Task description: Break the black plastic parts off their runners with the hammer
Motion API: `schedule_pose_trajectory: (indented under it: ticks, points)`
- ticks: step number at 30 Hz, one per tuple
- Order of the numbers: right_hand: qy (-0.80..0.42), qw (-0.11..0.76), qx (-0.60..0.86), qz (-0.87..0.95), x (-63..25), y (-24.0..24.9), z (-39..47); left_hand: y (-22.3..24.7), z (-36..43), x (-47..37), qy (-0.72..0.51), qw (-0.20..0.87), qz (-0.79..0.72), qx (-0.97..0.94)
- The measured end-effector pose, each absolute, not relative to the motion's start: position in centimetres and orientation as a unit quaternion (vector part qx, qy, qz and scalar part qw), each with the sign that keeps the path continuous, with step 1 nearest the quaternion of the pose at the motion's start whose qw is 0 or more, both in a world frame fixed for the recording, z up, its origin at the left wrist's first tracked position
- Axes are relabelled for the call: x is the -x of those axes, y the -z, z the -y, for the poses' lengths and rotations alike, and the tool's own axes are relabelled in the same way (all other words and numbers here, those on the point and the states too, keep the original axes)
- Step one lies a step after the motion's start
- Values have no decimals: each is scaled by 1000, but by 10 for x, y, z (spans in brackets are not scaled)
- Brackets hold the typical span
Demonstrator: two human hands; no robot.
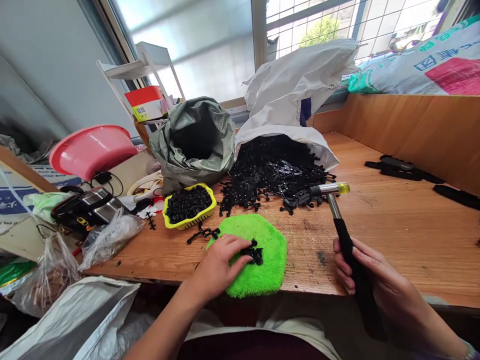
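Note:
My right hand [371, 270] is wrapped round the black grip of a small hammer [340, 212], held up over the table's front edge. Its metal head has a clear yellowish face at one end and a dark one at the other. On a bright green fluffy cloth pad [266, 277], my left hand [221, 265] grips a small black plastic part [257, 256] between thumb and fingers, which partly hide it. Just left of the pad lies a jointed black plastic piece [202, 231].
Behind the pad, black plastic parts [262, 170] spill from a white sack [292, 95]. A yellow basket [215, 200] holds small black pieces, with a grey-green sack [225, 145] behind it. A pink basin [90, 150] and plastic bags stand left. Dark tools [405, 167] lie right.

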State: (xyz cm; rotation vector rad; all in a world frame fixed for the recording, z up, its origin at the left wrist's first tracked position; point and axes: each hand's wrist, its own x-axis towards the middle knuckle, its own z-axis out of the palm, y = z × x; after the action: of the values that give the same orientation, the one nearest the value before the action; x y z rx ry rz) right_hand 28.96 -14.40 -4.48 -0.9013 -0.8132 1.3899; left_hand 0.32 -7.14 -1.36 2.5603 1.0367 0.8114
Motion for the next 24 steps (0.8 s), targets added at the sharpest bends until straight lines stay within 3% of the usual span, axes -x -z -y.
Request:
schedule_pose_trajectory:
  ticks: [9,17,24]
  points:
    - [-608,601,387,345,-288,43,145,23,75,34,-324,130,-415,-840]
    - [-603,604,386,349,-288,42,145,18,78,14,-323,137,-419,-837]
    - [-608,601,383,350,-288,42,145,23,65,14,-319,122,-512,-788]
